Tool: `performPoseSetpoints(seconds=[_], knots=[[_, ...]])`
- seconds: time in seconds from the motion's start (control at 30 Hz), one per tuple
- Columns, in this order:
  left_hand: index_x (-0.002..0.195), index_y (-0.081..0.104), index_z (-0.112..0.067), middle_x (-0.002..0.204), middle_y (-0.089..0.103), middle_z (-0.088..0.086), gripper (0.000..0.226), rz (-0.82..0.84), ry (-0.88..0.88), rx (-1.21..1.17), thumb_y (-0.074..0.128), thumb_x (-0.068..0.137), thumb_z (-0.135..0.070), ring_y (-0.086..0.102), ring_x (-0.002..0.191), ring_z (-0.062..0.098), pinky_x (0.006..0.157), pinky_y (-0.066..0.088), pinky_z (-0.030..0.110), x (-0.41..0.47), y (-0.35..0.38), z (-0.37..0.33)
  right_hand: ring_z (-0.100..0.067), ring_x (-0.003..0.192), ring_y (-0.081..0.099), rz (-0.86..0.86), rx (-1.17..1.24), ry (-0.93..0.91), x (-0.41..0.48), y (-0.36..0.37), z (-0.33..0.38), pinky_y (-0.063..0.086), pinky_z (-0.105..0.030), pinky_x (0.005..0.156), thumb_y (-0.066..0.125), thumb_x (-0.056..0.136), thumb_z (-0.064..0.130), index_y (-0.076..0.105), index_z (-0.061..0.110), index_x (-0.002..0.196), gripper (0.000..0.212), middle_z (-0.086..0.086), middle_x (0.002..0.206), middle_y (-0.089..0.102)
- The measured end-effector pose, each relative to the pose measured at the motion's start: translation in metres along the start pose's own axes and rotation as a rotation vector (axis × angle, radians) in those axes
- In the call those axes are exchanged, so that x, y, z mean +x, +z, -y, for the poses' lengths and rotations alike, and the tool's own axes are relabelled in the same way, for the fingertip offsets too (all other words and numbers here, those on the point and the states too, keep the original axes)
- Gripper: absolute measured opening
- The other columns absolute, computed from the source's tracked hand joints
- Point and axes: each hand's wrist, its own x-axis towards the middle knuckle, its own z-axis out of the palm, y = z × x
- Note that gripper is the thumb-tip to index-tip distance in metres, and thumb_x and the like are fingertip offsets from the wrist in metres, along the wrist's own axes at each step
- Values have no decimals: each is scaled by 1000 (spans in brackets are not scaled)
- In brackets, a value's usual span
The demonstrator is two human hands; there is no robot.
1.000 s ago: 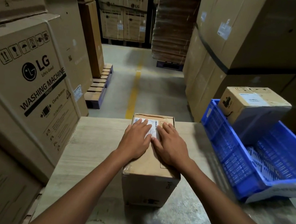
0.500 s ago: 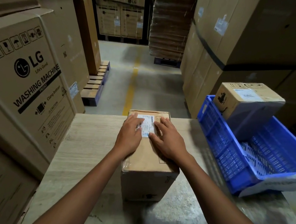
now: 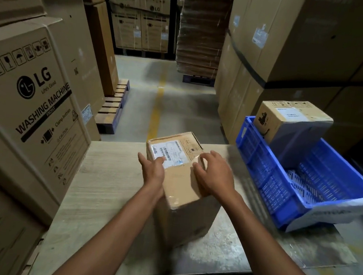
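Note:
A brown cardboard box point(image 3: 182, 188) with a white shipping label point(image 3: 167, 155) on top stands on the table point(image 3: 106, 174), turned at an angle to the table's edge. My left hand point(image 3: 153, 168) is at the box's left top edge, thumb on the label and straight fingers along the left side. On the right top edge lies my right hand point(image 3: 214, 171), its spread fingers bent over that edge.
A blue plastic crate point(image 3: 268, 174) sits on the table's right side with a smaller labelled carton point(image 3: 288, 123) in its far end. Large LG washing machine cartons point(image 3: 30, 105) stand close on the left and stacked cartons point(image 3: 284, 47) on the right. A floor aisle with a yellow line point(image 3: 156, 112) runs ahead.
Both hands have moved apart from the label to the box's left and right top edges. The box has turned, its far end swinging to the right.

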Motion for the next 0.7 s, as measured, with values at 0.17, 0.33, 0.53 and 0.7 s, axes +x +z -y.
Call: performPoseSetpoints(seconds=[0.17,0.33,0.53,0.7], knots=[[151,4,-46,133,49,13,106,-39,-17,-15,70,72,-21,61,109,33,88,57,50,-11,18,20,-22,142,32,10,-147,-26,-40,0,16,15,-60,117,43,97,55,61,27,128,45,2,146,48],[138,28,-39,136,50,6,94,118,213,218,86,67,-19,57,118,26,88,58,49,7,-1,17,-33,147,27,43,-414,-286,-66,4,-5,20,-60,116,40,85,78,42,29,143,76,-7,159,33],[114,34,-21,120,59,7,57,83,333,351,77,84,-41,63,101,22,82,58,42,0,0,17,-33,152,1,55,-346,-82,-46,-18,-44,11,-60,120,72,78,60,31,42,148,83,-6,167,5],[122,37,-16,113,58,2,55,134,322,366,73,88,-39,61,104,26,83,51,37,-18,26,27,-30,144,33,-124,282,304,-46,-21,-88,36,-49,115,92,65,39,21,28,156,115,-8,159,31]])
